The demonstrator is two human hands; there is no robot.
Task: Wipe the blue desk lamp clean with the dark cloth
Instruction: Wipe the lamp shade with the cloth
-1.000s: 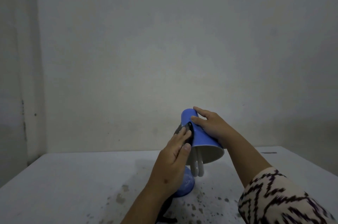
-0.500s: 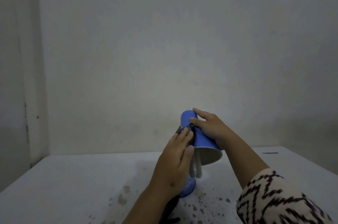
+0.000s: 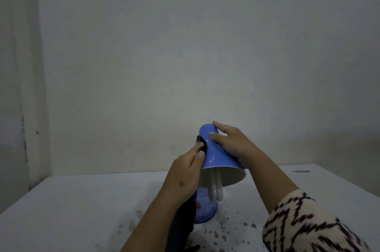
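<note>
— Is any writing, label or number showing on the blue desk lamp (image 3: 218, 155)?
— Nothing readable is showing there.
— And on the dark cloth (image 3: 182, 224) or the table (image 3: 82, 206)?
— No text is appearing there either.

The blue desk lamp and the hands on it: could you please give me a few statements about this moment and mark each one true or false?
1. The right hand rests on the outside of the lamp's blue shade. True.
2. The left hand presses the dark cloth against the side of the shade. True.
3. The bulb is missing from the shade. False: white tubes stick out of its open end.
4. The lamp's base stands on a wooden floor. False: it stands on the pale, speckled table.
5. The cloth is bright yellow. False: it is dark, with its loose end hanging below the left wrist.
</note>
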